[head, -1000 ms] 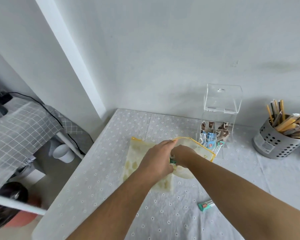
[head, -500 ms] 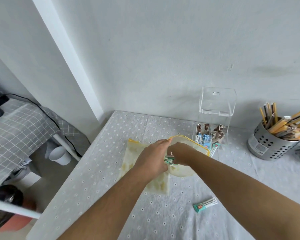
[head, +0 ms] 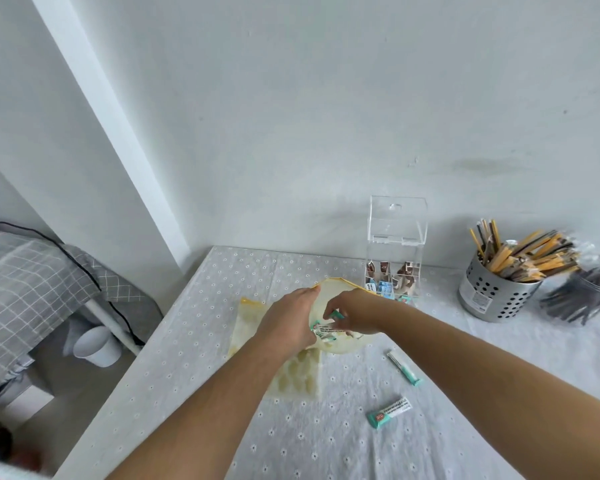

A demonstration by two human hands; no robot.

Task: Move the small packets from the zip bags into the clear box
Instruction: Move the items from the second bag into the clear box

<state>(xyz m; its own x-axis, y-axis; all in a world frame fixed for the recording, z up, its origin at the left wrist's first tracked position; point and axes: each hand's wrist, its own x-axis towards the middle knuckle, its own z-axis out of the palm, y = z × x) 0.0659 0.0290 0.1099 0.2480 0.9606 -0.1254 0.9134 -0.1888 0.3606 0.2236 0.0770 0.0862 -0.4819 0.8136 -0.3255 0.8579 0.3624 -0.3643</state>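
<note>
Meeting the white wall, a flower-dotted tablecloth bears the clear box

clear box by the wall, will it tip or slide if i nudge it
The clear box is tall and narrow with its lid raised, so it probably tips easily. Few packets sit low inside, so it is likely light and may slide on the tablecloth.

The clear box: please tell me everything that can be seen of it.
The clear box is tall, of transparent stiff plastic, and stands upright on the table near the wall. Its lid is raised, with a small notch near the top. Dividers split the inside; brown packets sit at the back, blue packets in front. The left hand and the right hand do not touch it.
</note>
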